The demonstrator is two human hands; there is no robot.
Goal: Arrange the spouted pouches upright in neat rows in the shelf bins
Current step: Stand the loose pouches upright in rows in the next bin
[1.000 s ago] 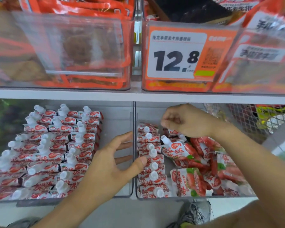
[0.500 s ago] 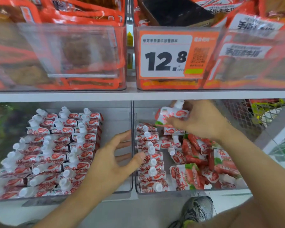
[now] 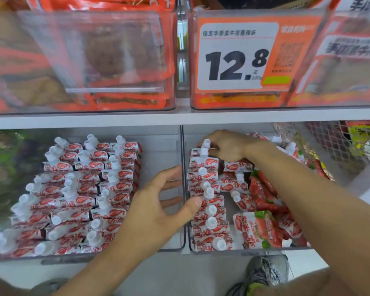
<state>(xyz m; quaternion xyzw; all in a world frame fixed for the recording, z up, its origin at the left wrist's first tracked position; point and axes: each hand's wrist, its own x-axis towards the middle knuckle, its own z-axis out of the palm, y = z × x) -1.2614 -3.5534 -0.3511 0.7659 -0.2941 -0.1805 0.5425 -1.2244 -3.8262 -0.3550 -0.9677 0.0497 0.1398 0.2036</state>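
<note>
Two clear bins sit side by side on the lower shelf. The left bin (image 3: pixel 158 154) holds three neat rows of upright red-and-white spouted pouches (image 3: pixel 90 189). In the right bin (image 3: pixel 239 249) one upright row (image 3: pixel 207 201) runs along the left wall, and several loose pouches (image 3: pixel 263 225) lie flat beside it. My right hand (image 3: pixel 229 146) grips a pouch (image 3: pixel 204 153) at the back end of that row, its white spout sticking up. My left hand (image 3: pixel 158 208) straddles the wall between the bins: the thumb presses the row, and the fingers spread behind the wall.
The shelf above carries clear bins of orange snack packs (image 3: pixel 107 60) and a price tag reading 12.8 (image 3: pixel 235 58). A wire mesh basket (image 3: pixel 338 142) stands to the right of the bins. A grey shoe (image 3: pixel 265 272) shows on the floor below.
My right hand picked a pouch out of the loose pile, lifted it, and has lowered it leftward onto the back of the upright row. My left hand has stayed on the divider.
</note>
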